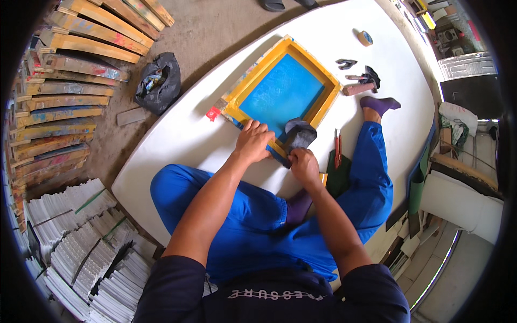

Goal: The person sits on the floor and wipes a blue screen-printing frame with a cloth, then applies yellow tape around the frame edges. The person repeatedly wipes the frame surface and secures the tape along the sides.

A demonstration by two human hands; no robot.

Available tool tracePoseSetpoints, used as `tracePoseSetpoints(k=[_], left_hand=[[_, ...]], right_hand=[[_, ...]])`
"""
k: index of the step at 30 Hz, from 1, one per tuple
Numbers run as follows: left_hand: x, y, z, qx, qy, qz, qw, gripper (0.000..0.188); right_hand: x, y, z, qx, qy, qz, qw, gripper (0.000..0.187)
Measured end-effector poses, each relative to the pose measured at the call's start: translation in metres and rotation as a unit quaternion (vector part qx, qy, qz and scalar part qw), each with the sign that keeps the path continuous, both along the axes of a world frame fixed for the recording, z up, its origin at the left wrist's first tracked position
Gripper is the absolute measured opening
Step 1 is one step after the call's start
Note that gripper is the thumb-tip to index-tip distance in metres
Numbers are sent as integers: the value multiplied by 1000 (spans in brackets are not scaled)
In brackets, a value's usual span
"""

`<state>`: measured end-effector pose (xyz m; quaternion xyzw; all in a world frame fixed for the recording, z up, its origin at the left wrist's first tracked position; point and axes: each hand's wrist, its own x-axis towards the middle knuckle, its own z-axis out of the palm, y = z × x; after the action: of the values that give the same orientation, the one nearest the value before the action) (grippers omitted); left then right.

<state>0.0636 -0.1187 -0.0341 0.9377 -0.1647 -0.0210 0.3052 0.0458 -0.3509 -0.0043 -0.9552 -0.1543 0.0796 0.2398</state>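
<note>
A wooden screen-printing frame (257,76), yellow and paint-stained, lies tilted on the white surface before me, with a blue mesh (283,91) stretched inside it. My left hand (253,141) grips its near edge, fingers curled over the wood. At the near right corner my right hand (305,167) is closed on a dark grey cloth (300,134), which drapes over the corner and the edge of the mesh. The right fingertips are partly hidden by the cloth. A red patch (212,113) shows at the frame's left corner.
A tape roll (365,37), a black scrap (346,64) and a brown cylindrical piece (358,89) lie right of the frame. Red pen-like tools (338,148) lie by my right leg. A black bag (158,83), wooden frames (67,102) and stacked white sheets (81,253) stand left.
</note>
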Motion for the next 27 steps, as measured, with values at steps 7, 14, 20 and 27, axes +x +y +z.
tracePoseSetpoints(k=[7, 14, 20, 27], left_hand=[[3, -4, -9, 44, -26, 6, 999, 31], [2, -2, -8, -10, -34, 11, 999, 29], [5, -1, -8, 1, -19, 5, 1000, 37], [7, 1, 3, -6, 27, -2, 1000, 47]], right_hand=[[7, 25, -11, 3, 16, 31, 999, 8], [10, 6, -1, -33, 53, 59, 996, 6], [16, 13, 17, -100, 137, 36, 985, 13], [-8, -8, 14, 26, -6, -42, 999, 11]])
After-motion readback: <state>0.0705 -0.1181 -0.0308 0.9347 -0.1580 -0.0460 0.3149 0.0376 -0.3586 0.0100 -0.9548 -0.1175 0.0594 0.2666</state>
